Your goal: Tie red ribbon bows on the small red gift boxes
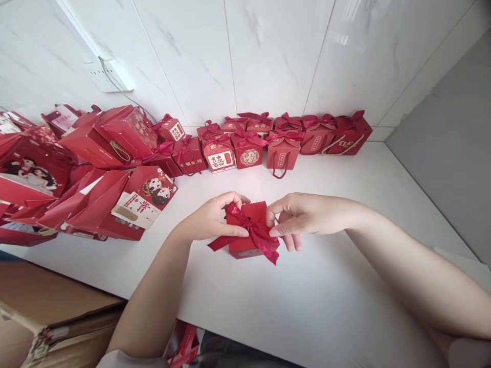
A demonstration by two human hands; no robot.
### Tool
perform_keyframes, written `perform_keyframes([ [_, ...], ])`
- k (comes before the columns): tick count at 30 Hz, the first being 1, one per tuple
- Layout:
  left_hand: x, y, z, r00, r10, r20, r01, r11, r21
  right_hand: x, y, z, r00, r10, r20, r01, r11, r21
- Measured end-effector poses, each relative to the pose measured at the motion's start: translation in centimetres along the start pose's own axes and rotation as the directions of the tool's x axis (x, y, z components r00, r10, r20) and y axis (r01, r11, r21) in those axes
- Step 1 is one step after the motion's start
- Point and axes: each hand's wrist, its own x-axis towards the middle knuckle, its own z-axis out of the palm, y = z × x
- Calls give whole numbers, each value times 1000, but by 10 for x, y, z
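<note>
On the white table [345,306], near its front edge, a small red box [251,225] sits between both hands: the left hand [209,220] pinches its ribbon [257,232], while the right hand [303,217] pinches the other side. An uneven pull could loosen the bow or tip the light box. The fingertips' grip is partly hidden, and the box's front print cannot be read.

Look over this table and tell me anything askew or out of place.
The red bags at the left lie toppled in a loose heap, unlike the small boxes standing upright along the wall. The box between the left hand and right hand has ribbon tails hanging loose.
</note>
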Motion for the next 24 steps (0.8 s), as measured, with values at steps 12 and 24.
perform_keyframes([
  [12, -1, 0, -2, 1000, 5, -3, -5, 1000, 25, -10, -3, -5, 964, 37, -264, -94, 974, -208],
  [24, -2, -4, -8, 993, -8, -120, 18, 996, 83, -6, -16, 38, 989, 72, -126, -110, 936, -334],
])
